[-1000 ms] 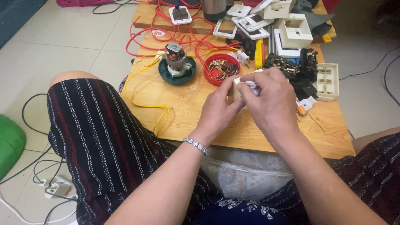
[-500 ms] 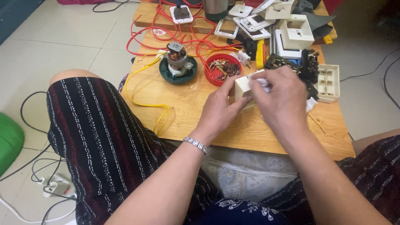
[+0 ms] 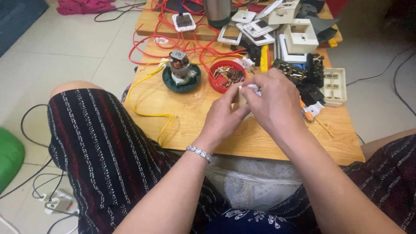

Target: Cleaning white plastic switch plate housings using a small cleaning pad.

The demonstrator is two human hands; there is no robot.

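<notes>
Both of my hands meet over the low wooden table (image 3: 277,138). My left hand (image 3: 223,117) grips a small cream plastic electrical box (image 3: 239,99) from the left side. From above and the right, my right hand (image 3: 273,104) covers the box, its fingertips pinching a small white part (image 3: 252,88) at the top. Most of the box is hidden by my fingers. A beaded bracelet (image 3: 199,152) circles my left wrist.
A red bowl of small parts (image 3: 226,76) and a small motor on a dark green dish (image 3: 181,73) sit just beyond my hands. Red wires (image 3: 149,43), a yellow wire (image 3: 151,115), white switch plates (image 3: 253,30) and black parts (image 3: 312,73) crowd the far side.
My hands with the cream box have stayed over the same spot. My right hand has closed further over the box's top, hiding more of it.
</notes>
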